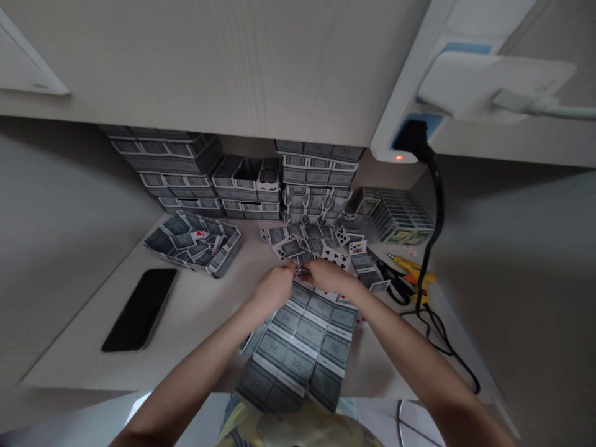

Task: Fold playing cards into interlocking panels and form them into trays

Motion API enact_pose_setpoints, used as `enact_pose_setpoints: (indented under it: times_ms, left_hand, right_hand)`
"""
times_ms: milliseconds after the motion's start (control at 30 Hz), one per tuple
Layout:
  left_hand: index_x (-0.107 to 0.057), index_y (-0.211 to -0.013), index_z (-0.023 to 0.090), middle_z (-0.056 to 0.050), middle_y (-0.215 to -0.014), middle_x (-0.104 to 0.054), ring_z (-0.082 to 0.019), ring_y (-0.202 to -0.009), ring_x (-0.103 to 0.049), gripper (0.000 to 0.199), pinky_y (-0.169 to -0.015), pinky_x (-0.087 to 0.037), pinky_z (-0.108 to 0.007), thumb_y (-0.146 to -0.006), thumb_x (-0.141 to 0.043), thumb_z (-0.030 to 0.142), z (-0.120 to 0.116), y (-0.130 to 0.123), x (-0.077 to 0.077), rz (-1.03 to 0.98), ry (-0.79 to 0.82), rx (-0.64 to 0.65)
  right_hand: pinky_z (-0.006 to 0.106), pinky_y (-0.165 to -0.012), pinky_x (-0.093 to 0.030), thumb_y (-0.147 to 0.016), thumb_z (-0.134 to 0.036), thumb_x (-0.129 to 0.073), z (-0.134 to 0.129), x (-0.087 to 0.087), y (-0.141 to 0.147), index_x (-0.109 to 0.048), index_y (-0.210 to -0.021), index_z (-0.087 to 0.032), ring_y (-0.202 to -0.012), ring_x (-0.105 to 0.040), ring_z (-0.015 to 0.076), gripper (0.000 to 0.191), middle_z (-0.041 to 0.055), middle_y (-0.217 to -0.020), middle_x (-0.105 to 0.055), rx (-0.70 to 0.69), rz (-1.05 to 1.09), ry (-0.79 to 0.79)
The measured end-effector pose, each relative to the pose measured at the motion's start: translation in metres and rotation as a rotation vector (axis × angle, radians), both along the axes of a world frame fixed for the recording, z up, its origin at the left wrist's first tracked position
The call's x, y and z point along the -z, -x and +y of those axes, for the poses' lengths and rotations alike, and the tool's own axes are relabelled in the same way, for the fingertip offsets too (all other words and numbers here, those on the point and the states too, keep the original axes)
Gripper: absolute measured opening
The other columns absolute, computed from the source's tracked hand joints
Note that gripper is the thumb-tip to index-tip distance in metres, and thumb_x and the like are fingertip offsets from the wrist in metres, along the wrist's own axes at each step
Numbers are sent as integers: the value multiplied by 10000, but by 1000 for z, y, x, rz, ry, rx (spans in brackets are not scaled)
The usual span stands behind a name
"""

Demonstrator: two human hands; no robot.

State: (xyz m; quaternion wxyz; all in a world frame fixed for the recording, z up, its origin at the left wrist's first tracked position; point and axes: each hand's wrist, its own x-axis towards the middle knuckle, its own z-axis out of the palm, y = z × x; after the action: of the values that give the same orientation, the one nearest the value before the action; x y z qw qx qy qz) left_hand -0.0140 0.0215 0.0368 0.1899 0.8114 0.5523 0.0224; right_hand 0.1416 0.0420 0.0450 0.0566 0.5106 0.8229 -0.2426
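Observation:
A panel of playing cards point(310, 329) joined edge to edge lies in front of me, patterned backs up, its near end hanging past the table edge towards my body. At its far edge my left hand point(275, 287) and my right hand point(328, 276) meet, fingers pinched close together on the cards there. The fingertips are partly hidden, so the exact fold or card between them is unclear. Just beyond the hands lie loose playing cards point(336, 257), some face up and some face down.
A tray made of cards point(228, 251) holds loose cards at left, near a black phone point(139, 310). Stacked card-built boxes point(316, 177) stand at the back beside card packs point(403, 214). Black scissors point(395, 288), a yellow glue gun point(416, 273) and its cable lie right. A power strip point(395, 139) hangs above.

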Motion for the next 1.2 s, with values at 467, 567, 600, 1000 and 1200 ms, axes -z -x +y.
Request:
enact_pose_setpoints:
  times_ms: [467,567,600,1000,1200]
  left_hand:
    - [-596,-868,128,-138,-877,-651,-214,-809,-608,259,-672,-436,-279,-766,-359,155,2,-4,11,-101,113,-6]
    - [-581,-909,109,-171,-889,-642,-237,-818,-607,276,-674,-439,-305,-761,-350,142,1,-6,9,-60,92,-70]
    - [-577,-927,110,-170,-905,-639,-235,-833,-603,281,-687,-438,-304,-766,-351,153,1,-5,9,-68,86,-85]
    - [-465,-1148,126,-121,-1072,-550,-212,-988,-521,411,-847,-402,-311,-746,-465,216,1,7,-1,-245,-152,-221]
    - [-438,-1175,230,-63,-1260,-402,-193,-1142,-410,352,-944,-368,-342,-830,-369,245,-52,4,-13,-216,-325,146]
  right_hand:
    - [243,-656,-400,-803,-356,-409,-3,-3,7,-616,-928,-162,-867,-591,217,310,119,-947,-641,-11,-72,-56]
    - [247,-652,-398,-804,-368,-411,-3,-4,8,-609,-939,-157,-859,-591,219,319,125,-950,-638,4,-90,-70]
    - [244,-653,-396,-798,-383,-424,-2,-4,6,-602,-953,-162,-857,-590,215,323,118,-950,-639,-1,-72,-64]
    - [240,-652,-382,-851,-474,-287,5,-3,-14,-560,-949,-159,-858,-583,211,429,108,-898,-636,59,-29,-129]
    - [294,-675,-395,-852,-509,-197,7,-1,-12,-548,-956,-134,-846,-585,246,525,158,-879,-625,186,-154,-196]
